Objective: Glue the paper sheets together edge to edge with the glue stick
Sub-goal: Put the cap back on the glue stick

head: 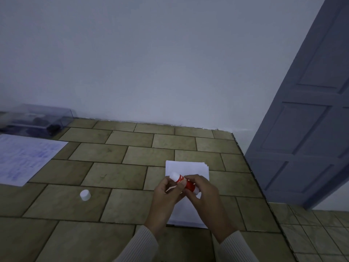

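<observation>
Holding the glue stick (189, 184) in both hands just above the paper sheets (186, 167). Our left hand (167, 189) is curled round the upper white end, and our right hand (204, 188) pinches the base. The stick is tilted, and the stack lies flat on the desk (117, 174). Anything we should worry about? (A)

Mostly the glue tip. The cap (85, 195) sits off to the left on the desk, well apart from our hands, so we reckon the tip is bare. Wind it out too far and it'll probably snap or smear in a lump. The sheets look thin, smooth and white, and the far corners are a bit fanned. A hard swipe near an edge could crease the top one. Glue could also creep onto the sheet below and stick the pile together. (B)

And the desk itself? (A)

Matte beige tiles with sunken grout lines. Our guess is that paper over a grout line dips under pressure, so the glue goes on patchy. The stick is a slick red plastic cylinder with white ends, so it'd likely roll if we put it down, same as the little round cap. The printed sheet (24, 157) and clear plastic box (37, 118) are way off to the left. (B)
</observation>
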